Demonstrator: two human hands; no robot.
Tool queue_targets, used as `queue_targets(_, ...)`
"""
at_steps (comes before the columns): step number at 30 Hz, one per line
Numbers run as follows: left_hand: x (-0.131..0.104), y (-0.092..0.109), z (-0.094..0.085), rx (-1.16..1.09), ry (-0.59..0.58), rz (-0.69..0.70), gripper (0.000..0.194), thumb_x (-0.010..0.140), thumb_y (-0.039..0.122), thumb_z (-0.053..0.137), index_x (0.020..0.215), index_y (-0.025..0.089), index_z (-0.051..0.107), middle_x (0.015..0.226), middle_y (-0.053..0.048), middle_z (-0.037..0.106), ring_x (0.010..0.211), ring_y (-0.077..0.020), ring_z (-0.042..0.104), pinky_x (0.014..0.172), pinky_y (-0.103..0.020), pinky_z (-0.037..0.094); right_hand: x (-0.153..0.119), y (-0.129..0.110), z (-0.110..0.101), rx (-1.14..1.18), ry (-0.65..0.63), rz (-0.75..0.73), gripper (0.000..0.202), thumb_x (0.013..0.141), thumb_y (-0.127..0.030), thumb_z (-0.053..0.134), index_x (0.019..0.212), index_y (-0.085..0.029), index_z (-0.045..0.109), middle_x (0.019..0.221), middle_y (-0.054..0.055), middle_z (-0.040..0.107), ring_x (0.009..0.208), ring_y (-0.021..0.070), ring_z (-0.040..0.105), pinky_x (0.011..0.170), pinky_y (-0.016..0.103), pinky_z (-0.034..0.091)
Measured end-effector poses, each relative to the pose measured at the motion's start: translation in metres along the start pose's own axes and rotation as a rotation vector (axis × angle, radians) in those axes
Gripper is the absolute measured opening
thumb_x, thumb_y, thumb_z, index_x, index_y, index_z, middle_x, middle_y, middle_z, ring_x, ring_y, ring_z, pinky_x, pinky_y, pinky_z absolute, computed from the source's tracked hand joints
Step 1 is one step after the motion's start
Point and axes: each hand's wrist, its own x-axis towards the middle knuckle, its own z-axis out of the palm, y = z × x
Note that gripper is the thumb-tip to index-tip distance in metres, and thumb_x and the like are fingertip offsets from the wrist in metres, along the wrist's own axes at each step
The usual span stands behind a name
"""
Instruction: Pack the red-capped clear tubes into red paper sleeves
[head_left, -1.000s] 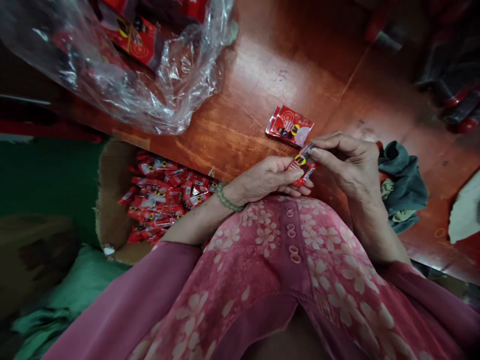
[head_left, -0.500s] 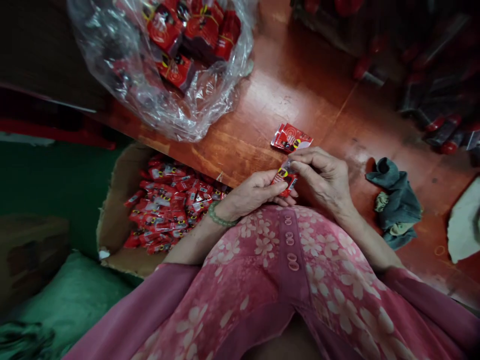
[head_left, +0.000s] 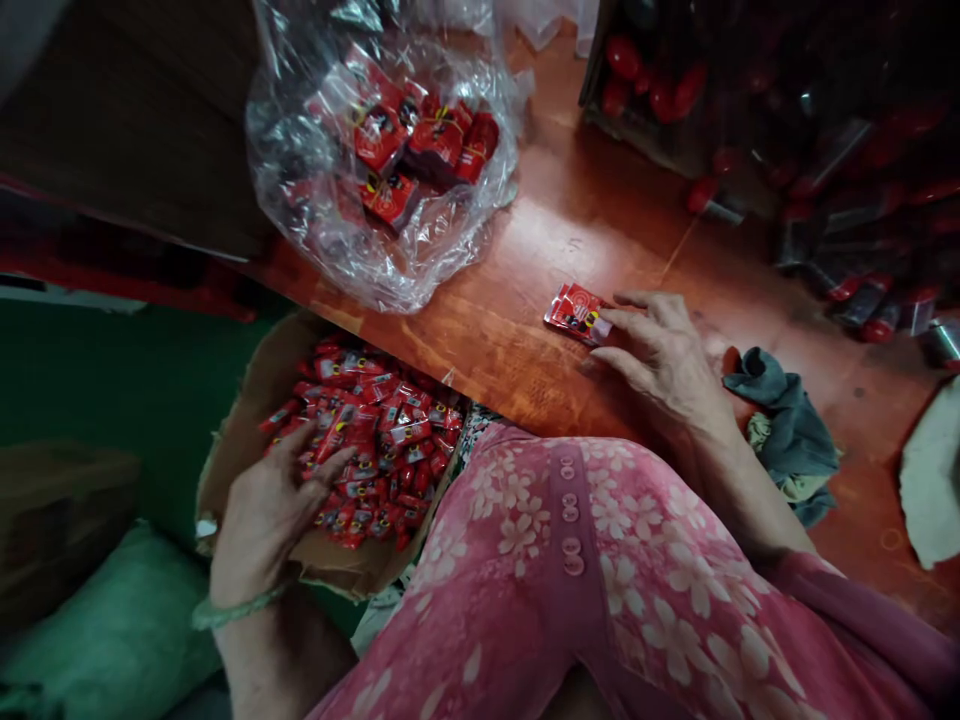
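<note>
My left hand (head_left: 266, 495) is over the cardboard box (head_left: 225, 440), its fingers spread above a heap of small red plastic-wrapped packets (head_left: 375, 430). A beaded bracelet is around that wrist. My right hand (head_left: 660, 350) reaches across the wooden table to a small stack of red printed cards (head_left: 576, 310). Its fingertips meet the right end of the stack, with the thumb apart at the near side; no card is lifted.
A clear plastic bag (head_left: 420, 270) at the table's far left holds banded bundles of red cards. Red-capped clear tubes (head_left: 870, 300) lie in a dark pile at the right. A dark cloth (head_left: 795, 420) rests right of my right arm.
My left hand has left the red packet it held near my body and moved left over the box. My right hand has shifted from that packet to the card stack.
</note>
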Motion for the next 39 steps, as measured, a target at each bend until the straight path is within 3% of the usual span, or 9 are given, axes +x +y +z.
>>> queue_targets(4, 0.021, 0.028, 0.011, 0.371, 0.33, -0.066, 0.048, 0.086, 0.053, 0.072, 0.131, 0.037, 0.068, 0.115, 0.001, 0.08, 0.108, -0.0326, 0.075, 0.089, -0.051, 0.063, -0.003, 0.01, 0.018, -0.09, -0.029, -0.038, 0.037, 0.098, -0.045, 0.064, 0.129, -0.027, 0.072, 0.132, 0.014, 0.07, 0.116, 0.0337, 0.061, 0.099, 0.055, 0.049)
queue_targets(6, 0.052, 0.061, 0.038, 0.248, 0.21, -0.002, 0.039, 0.095, 0.043, 0.066, 0.133, 0.034, 0.067, 0.129, 0.0, 0.076, 0.115, -0.0286, 0.075, 0.103, -0.051, 0.062, -0.005, 0.013, 0.027, -0.132, -0.011, -0.05, 0.031, 0.1, -0.039, 0.061, 0.124, -0.025, 0.074, 0.13, 0.015, 0.071, 0.112, 0.033, 0.063, 0.093, 0.052, 0.051)
queue_targets(10, 0.117, 0.115, 0.11, 0.049, 0.075, 0.441, 0.034, 0.099, 0.027, 0.063, 0.13, 0.013, 0.067, 0.135, -0.015, 0.073, 0.123, -0.0263, 0.072, 0.108, -0.044, 0.062, -0.009, 0.015, 0.038, -0.183, 0.031, -0.05, 0.027, 0.103, -0.035, 0.056, 0.119, -0.025, 0.076, 0.132, 0.014, 0.072, 0.11, 0.0312, 0.063, 0.09, 0.05, 0.051)
queue_targets(13, 0.146, 0.126, 0.154, 0.028, -0.044, 0.62, 0.038, 0.1, 0.021, 0.058, 0.136, 0.01, 0.063, 0.144, -0.021, 0.065, 0.139, -0.0294, 0.061, 0.116, -0.049, 0.055, -0.01, 0.013, 0.041, -0.157, 0.03, -0.024, 0.029, 0.104, -0.033, 0.053, 0.122, -0.027, 0.075, 0.134, 0.013, 0.072, 0.116, 0.0312, 0.062, 0.094, 0.051, 0.051)
queue_targets(16, 0.156, 0.124, 0.176, 0.055, -0.105, 0.688, 0.039, 0.1, 0.011, 0.05, 0.137, 0.01, 0.062, 0.146, -0.022, 0.064, 0.141, -0.029, 0.06, 0.117, -0.051, 0.054, -0.008, 0.011, 0.042, -0.094, 0.038, 0.002, 0.028, 0.104, -0.032, 0.052, 0.117, -0.025, 0.077, 0.133, 0.014, 0.072, 0.114, 0.0309, 0.063, 0.095, 0.051, 0.052)
queue_targets(22, 0.16, 0.129, 0.174, 0.097, 0.098, 0.805, 0.031, 0.095, 0.004, 0.049, 0.118, 0.009, 0.07, 0.125, -0.019, 0.075, 0.118, -0.0264, 0.073, 0.102, -0.042, 0.064, -0.002, 0.007, 0.031, 0.044, 0.0, 0.005, 0.027, 0.104, -0.029, 0.054, 0.11, -0.02, 0.078, 0.125, 0.016, 0.075, 0.109, 0.029, 0.069, 0.094, 0.05, 0.057)
queue_targets(25, 0.163, 0.135, 0.169, 0.084, 0.098, 0.775, 0.022, 0.093, 0.006, 0.056, 0.106, 0.013, 0.072, 0.112, -0.015, 0.078, 0.103, -0.0245, 0.073, 0.091, -0.04, 0.065, 0.006, 0.016, 0.009, 0.177, -0.092, -0.003, 0.024, 0.103, -0.033, 0.057, 0.11, -0.023, 0.078, 0.122, 0.012, 0.077, 0.11, 0.0252, 0.071, 0.097, 0.045, 0.059)
queue_targets(32, 0.167, 0.136, 0.17, -0.042, 0.036, 0.645, 0.012, 0.097, 0.02, 0.063, 0.096, 0.02, 0.075, 0.087, -0.005, 0.076, 0.08, -0.0178, 0.068, 0.074, -0.032, 0.061, 0.059, 0.09, -0.046, -0.187, 0.224, 0.228, 0.02, 0.095, -0.027, 0.062, 0.106, -0.02, 0.078, 0.107, 0.014, 0.075, 0.102, 0.0323, 0.07, 0.097, 0.054, 0.056)
queue_targets(39, 0.171, 0.136, 0.166, -0.157, -0.038, 0.581, 0.019, 0.1, 0.026, 0.061, 0.1, 0.018, 0.078, 0.092, -0.007, 0.078, 0.083, -0.0165, 0.071, 0.078, -0.031, 0.059, 0.089, 0.15, -0.039, -0.182, 0.216, 0.323, 0.04, 0.085, -0.033, 0.074, 0.122, -0.017, 0.071, 0.133, 0.023, 0.062, 0.121, 0.0437, 0.053, 0.104, 0.068, 0.041)
